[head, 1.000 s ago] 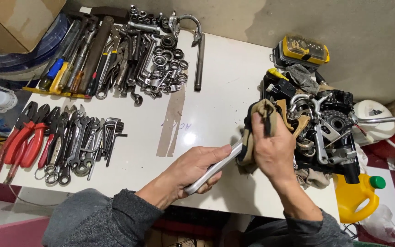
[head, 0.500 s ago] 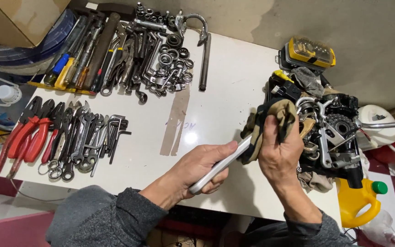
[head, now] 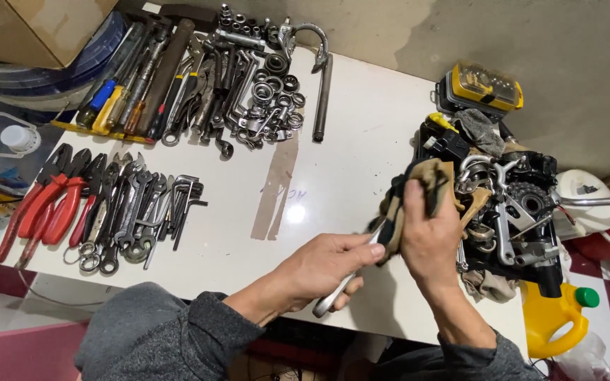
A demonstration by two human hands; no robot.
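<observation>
Head view, looking down on a white table with a smooth, faintly glossy top and a strip of brown tape across its middle. The left hand is curled around the polished steel handle of a wrench, whose rounded lower end juts out below the palm; the upper end disappears into a tan rag. The right hand is closed over this soft, crumpled cloth, fingers pressing it around the tool's hidden head, just beside a dark engine assembly at the table's right edge. The assembly shows cast black housings, bright curved metal brackets and a toothed sprocket.

At the far left lie red-handled pliers in a row, next to a fan of flat grey spanners and bent hex keys. Above them sits a denser heap of screwdrivers with yellow and blue grips, and ring-shaped sockets with a long steel bar alongside. A yellow-lidded bit case rests beyond the engine. A yellow plastic jug with a green cap stands on the floor to the right. Both forearms wear grey knitted sleeves.
</observation>
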